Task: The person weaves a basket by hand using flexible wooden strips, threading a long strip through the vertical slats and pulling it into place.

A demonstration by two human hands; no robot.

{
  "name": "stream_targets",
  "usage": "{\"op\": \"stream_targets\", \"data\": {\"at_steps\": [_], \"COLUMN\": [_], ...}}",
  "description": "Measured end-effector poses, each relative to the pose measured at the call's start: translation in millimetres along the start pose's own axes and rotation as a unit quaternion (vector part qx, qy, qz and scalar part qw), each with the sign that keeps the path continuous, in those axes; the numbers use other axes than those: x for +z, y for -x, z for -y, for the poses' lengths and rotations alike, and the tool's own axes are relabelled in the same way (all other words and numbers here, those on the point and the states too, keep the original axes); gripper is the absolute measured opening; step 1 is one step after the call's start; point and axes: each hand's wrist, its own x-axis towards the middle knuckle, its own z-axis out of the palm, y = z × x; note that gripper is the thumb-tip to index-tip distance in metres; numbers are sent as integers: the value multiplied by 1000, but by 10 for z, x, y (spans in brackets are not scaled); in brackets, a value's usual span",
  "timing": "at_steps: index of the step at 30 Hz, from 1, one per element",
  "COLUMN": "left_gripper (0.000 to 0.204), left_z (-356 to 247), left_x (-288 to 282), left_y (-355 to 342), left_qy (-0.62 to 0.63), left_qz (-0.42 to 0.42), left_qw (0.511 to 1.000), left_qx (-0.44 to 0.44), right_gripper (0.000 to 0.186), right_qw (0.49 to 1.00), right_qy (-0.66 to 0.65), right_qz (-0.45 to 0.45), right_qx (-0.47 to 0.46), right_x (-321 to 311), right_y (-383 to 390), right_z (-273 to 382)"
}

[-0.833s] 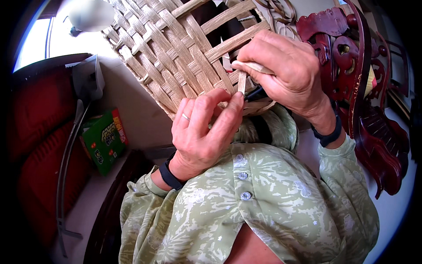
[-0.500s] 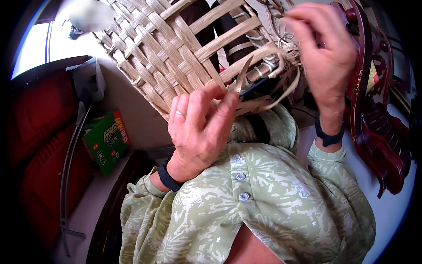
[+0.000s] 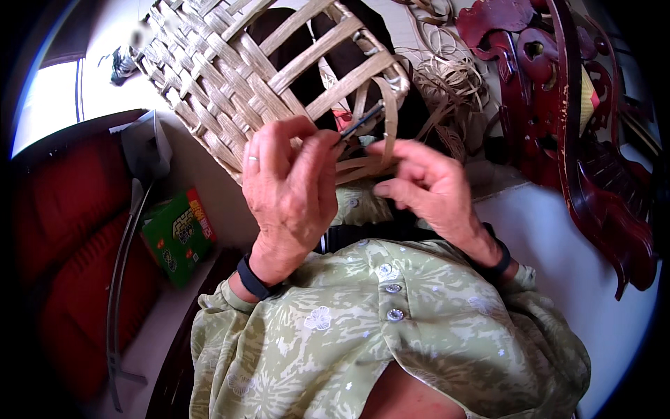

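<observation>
A woven panel of flat tan strips (image 3: 209,84) slants across the upper middle, tightly woven on its left and with open gaps toward its right. Over its near edge, my left hand (image 3: 286,188) pinches a thin dark rod (image 3: 363,124) between thumb and forefinger; the rod points up and right. A loose tan strip (image 3: 391,126) loops down from the panel's right corner. Beside that loop is my right hand (image 3: 436,192), thumb and forefinger apart, with the forefinger close to the strip; its other fingers are partly hidden.
Loose tan strips lie in a tangled heap (image 3: 453,91) beyond the panel's right corner. Carved dark-red wooden furniture (image 3: 569,140) stands at right. To the left are red cushions (image 3: 84,244), a green box (image 3: 178,234) and a grey bent metal piece (image 3: 122,279).
My right hand has come down and left from the upper right to the loop. The dark rod now tilts more steeply upward. The view has shifted, with the panel further left.
</observation>
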Motion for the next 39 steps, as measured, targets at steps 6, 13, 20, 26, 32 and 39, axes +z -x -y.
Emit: {"op": "stream_targets", "data": {"at_steps": [6,13,20,26,32,39], "left_gripper": [17,14,10,11,10,17], "left_z": [37,19,-11,-115,-168,-149], "left_x": [-30,-30,23,-19,-30,-34], "left_y": [29,-37,-119,-217,-228,-201], "left_qy": [45,69,87,82,80,76], "left_qz": [17,12,16,7,-4,-5], "left_qw": [999,998,994,992,993,997], "left_qx": [-2,-4,-72,-98,-84,-34], "right_gripper": [19,12,46,21,28,18], "right_qw": [976,795,802,920,951,922], "right_qy": [-152,168,92,216,159,197], "right_qz": [77,-191,-137,-87,-77,-83], "right_qx": [134,-551,-575,-316,-254,-324], "right_x": [-316,-525,-328,-328,-21,97], "right_y": [-29,-495,-942,-170,-285,-492], "right_z": [122,1149,1029,512,221,61]}}
